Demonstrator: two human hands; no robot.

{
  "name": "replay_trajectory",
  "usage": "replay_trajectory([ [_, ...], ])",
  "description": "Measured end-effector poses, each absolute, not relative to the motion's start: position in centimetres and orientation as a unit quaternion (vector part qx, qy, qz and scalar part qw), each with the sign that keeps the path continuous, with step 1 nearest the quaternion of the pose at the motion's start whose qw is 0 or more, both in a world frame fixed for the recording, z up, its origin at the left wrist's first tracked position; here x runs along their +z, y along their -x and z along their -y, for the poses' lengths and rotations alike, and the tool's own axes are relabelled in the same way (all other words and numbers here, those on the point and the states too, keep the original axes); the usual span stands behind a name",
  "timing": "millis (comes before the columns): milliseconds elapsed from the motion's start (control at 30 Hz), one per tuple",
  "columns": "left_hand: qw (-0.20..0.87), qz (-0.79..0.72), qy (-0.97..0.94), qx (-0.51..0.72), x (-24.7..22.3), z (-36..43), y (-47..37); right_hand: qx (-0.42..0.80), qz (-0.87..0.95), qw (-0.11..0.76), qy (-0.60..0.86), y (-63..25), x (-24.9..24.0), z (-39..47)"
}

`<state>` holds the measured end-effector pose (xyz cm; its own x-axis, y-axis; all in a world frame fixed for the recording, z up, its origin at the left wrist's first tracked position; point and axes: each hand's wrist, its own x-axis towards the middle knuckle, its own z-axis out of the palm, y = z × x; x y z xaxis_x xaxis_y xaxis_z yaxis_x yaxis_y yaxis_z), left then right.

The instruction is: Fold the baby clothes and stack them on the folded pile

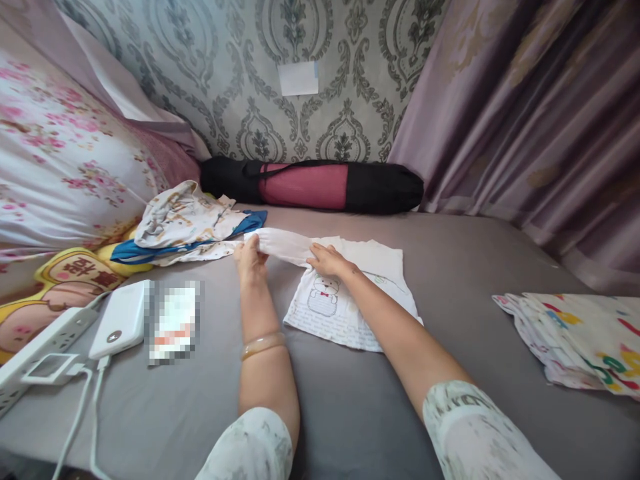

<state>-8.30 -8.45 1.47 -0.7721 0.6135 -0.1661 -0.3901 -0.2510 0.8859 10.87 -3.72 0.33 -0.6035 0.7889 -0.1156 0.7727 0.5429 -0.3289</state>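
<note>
A white shirt (385,260) with a printed bear lies spread on the grey bed sheet. Its sleeve stretches out to the left, raised a little off the sheet. My left hand (251,257) is closed on the end of that sleeve. At the other end of the sleeve, by the shirt's body, my right hand (327,259) pinches the fabric; its fingertips are partly hidden. Just beyond my left hand is a heap of crumpled patterned clothes (183,217) with blue fabric under it.
A black and pink long bag (305,185) lies against the wall. Folded colourful cloth (580,337) is at the right. On the left are a white power bank (121,317), a power strip (45,350) with cables, a blurred packet (175,323) and a yellow cushion (65,287).
</note>
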Motion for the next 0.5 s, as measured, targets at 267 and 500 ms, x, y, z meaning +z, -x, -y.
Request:
replay_trajectory([
  [267,0.395,-0.361,-0.189,0.824,2.8,7.9,5.5,0.220,0.849,-0.042,0.478,-9.2,1.0,2.2],
  [500,0.398,-0.343,-0.216,0.823,3.1,7.1,3.4,0.194,0.847,-0.005,0.496,-8.7,1.8,2.3],
])
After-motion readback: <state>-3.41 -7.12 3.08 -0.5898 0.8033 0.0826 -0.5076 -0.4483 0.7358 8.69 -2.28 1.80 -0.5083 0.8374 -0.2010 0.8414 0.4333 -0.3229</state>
